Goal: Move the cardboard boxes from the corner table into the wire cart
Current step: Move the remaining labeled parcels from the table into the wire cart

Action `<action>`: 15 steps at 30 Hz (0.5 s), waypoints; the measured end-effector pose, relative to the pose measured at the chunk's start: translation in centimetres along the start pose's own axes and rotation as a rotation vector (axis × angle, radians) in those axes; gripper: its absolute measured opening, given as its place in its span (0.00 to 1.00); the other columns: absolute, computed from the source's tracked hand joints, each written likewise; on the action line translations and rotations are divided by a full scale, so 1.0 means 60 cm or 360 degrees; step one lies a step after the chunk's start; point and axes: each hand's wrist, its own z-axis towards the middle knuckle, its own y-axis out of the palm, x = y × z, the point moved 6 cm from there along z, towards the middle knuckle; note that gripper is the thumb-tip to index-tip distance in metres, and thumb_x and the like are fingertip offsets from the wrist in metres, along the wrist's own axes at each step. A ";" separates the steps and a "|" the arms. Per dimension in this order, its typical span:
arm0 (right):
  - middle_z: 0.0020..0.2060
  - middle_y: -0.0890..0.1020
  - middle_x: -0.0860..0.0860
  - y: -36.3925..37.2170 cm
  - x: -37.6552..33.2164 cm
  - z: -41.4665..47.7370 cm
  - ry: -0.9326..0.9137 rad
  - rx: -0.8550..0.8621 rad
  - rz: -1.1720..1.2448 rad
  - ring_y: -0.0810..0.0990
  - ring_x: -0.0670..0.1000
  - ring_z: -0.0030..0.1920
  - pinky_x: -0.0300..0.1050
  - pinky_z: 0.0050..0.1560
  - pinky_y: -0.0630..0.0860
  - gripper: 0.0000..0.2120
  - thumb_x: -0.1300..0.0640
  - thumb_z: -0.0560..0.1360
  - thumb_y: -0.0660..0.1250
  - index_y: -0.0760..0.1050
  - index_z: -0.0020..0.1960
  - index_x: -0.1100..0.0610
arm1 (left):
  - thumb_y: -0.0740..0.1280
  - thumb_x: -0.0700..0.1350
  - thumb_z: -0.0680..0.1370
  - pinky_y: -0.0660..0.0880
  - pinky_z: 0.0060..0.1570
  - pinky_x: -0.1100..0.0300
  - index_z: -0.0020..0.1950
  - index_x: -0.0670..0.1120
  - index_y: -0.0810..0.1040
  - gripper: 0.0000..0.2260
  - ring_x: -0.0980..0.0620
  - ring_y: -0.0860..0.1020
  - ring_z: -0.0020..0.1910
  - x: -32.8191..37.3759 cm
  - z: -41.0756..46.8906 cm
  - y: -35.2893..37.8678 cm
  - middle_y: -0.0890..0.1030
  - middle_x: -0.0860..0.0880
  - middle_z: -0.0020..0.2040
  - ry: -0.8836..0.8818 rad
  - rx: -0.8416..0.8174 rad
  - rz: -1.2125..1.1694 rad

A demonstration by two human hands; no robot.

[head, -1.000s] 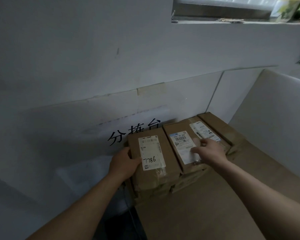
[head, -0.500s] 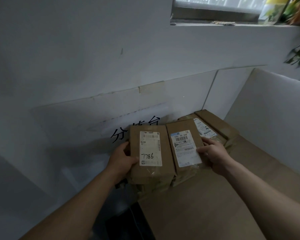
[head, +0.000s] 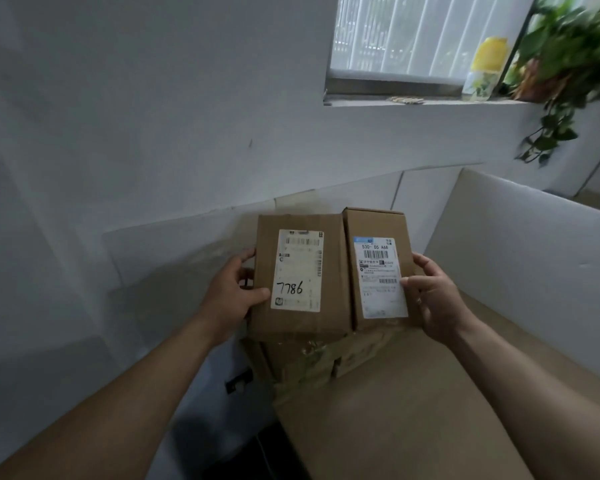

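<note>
Two brown cardboard boxes are raised side by side above the table corner. The left box (head: 329,271) carries a white label with "7786" handwritten on it, and my left hand (head: 234,291) grips its left edge. The right box (head: 374,223) has a printed shipping label, and my right hand (head: 433,299) grips its right edge. More taped cardboard boxes (head: 323,365) lie stacked beneath them on the wooden table (head: 395,420). The wire cart is out of view.
White walls enclose the corner, with a white panel (head: 520,258) along the table's right side. A window sill (head: 426,102) above holds a yellow-capped bottle (head: 484,71) and a trailing green plant (head: 561,74). Dark floor (head: 243,452) shows left of the table.
Both hands closed on the two top boxes and raised them off the stack. The camera tilted upward, bringing the window and plant into view.
</note>
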 end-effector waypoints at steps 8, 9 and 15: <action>0.56 0.84 0.61 0.027 -0.081 -0.035 -0.0120 -0.0222 0.0144 0.85 0.64 0.53 0.65 0.49 0.83 0.29 0.69 0.70 0.65 0.73 0.68 0.48 | 0.69 0.28 0.76 0.83 0.42 0.46 0.70 0.57 0.71 0.31 0.40 0.82 0.56 0.100 -0.060 -0.016 0.78 0.39 0.60 0.0170 0.0110 -0.0010; 0.57 0.84 0.61 0.030 -0.088 -0.041 -0.0142 -0.0259 0.0147 0.85 0.65 0.54 0.66 0.50 0.83 0.30 0.68 0.69 0.66 0.73 0.67 0.46 | 0.69 0.28 0.75 0.83 0.42 0.46 0.70 0.58 0.71 0.32 0.40 0.82 0.56 0.108 -0.072 -0.019 0.78 0.39 0.60 0.0185 0.0144 0.0005; 0.55 0.86 0.57 0.030 -0.111 -0.075 -0.0213 -0.0436 0.0107 0.86 0.62 0.52 0.58 0.41 0.83 0.31 0.69 0.74 0.63 0.75 0.66 0.37 | 0.69 0.27 0.75 0.83 0.44 0.42 0.70 0.64 0.70 0.36 0.41 0.82 0.55 0.143 -0.165 -0.036 0.77 0.39 0.60 0.0237 0.0339 0.0077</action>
